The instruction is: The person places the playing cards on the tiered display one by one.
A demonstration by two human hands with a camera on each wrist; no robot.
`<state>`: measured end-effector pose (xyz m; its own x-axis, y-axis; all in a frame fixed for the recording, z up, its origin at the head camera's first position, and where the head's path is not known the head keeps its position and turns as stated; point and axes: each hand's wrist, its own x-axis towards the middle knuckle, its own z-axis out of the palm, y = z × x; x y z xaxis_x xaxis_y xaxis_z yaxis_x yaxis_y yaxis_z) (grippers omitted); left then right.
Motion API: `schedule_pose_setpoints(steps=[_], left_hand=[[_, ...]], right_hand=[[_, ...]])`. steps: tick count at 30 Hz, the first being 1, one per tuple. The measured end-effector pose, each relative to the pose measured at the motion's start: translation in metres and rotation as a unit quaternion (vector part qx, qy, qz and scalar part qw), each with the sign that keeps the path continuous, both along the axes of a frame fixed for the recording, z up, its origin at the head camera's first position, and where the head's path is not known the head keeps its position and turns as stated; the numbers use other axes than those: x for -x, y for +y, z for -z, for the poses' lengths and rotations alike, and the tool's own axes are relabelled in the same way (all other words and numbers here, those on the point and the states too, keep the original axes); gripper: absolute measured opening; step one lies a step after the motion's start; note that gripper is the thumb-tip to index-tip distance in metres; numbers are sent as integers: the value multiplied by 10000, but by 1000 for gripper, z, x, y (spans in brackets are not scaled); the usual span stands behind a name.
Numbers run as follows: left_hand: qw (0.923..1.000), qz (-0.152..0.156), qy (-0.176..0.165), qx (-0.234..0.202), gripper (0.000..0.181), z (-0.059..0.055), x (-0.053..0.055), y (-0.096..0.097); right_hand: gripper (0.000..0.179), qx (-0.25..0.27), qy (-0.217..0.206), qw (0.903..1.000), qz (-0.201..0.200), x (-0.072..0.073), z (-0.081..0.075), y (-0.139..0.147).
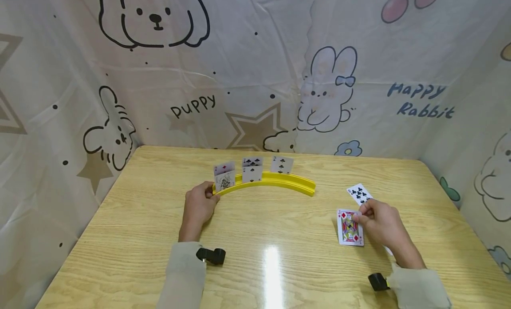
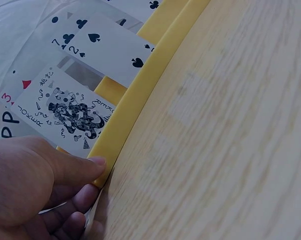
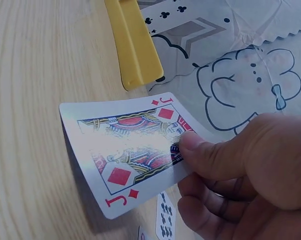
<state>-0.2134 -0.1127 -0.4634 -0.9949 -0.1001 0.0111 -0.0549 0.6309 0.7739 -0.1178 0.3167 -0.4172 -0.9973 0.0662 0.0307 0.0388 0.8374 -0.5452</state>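
Note:
My left hand [image 1: 198, 203] grips the left end of a curved yellow card holder [image 1: 293, 182], its thumb pressed on the front edge in the left wrist view. A joker [image 2: 73, 112] stands in the holder just beside that thumb, in front of a red diamond card [image 1: 224, 167]. Farther along, a two of spades [image 2: 110, 52] stands before a seven of clubs [image 1: 252, 161], and a single clubs card [image 1: 281, 164] stands to their right. Over the right side of the table, my right hand [image 1: 384, 222] pinches a jack of diamonds [image 3: 130, 150] by one edge between thumb and fingers, face up and slightly bent.
A clubs card [image 1: 359, 192] lies face up on the wooden table [image 1: 255, 229], just beyond the right hand. Another card's corner [image 1: 388, 251] peeks out under the right wrist. A printed cloth [image 1: 255, 78] hangs behind the table and along both sides.

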Motion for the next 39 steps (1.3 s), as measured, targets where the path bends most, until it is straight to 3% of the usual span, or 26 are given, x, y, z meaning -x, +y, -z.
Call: schedule_pose_setpoints(steps=[8,39], left_hand=[[10000,29,6,-3,36,1,-1,-1],[10000,-68,6,-20,35,2,-1,0]], right_hand=[[20,29,423,9991,-35,3,-2,-2],[14,262,920,9954,-47,22,-20,-23]])
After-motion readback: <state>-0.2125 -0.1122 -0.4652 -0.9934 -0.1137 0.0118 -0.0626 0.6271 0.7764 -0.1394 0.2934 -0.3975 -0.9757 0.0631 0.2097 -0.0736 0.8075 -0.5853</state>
